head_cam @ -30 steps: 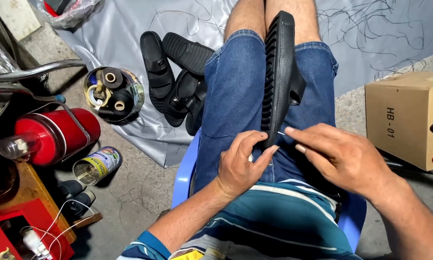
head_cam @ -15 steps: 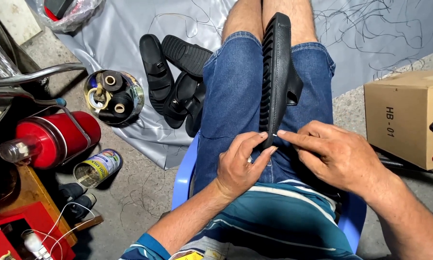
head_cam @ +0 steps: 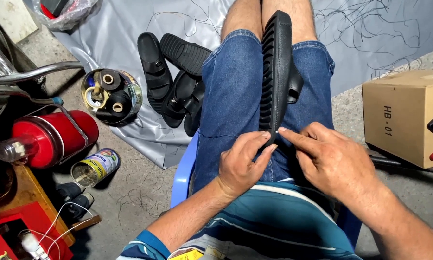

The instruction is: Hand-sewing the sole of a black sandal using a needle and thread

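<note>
— Looking down from the head camera: what do the two hands have?

— A black rubber sandal with a ribbed sole (head_cam: 275,72), stood on its edge along the lap of blue denim shorts (head_cam: 231,96), toe end pointing away toward the knees. The left hand (head_cam: 243,163) is clamped on its near end, thumb and fingers pinching the heel from the left side. The right hand (head_cam: 329,161) lies just beside it, forefinger stretched out so the tip touches the same heel edge; its other fingers are loosely curled and close on nothing that I can see. A thin thread or needle may sit between the fingertips, but it is too small to tell.

— And round about?

— The person sits on a blue plastic chair (head_cam: 183,173). To the left, on a grey plastic sheet (head_cam: 120,38) spread over the concrete floor, lies a heap of black sandals (head_cam: 173,79), and near it a round tin of dark thread spools (head_cam: 110,94). Closer to the left edge are a red cylinder tank (head_cam: 53,137) and an open food can lying on its side (head_cam: 94,166). On the right stands a brown cardboard box (head_cam: 404,115), well apart from the hands.
</note>
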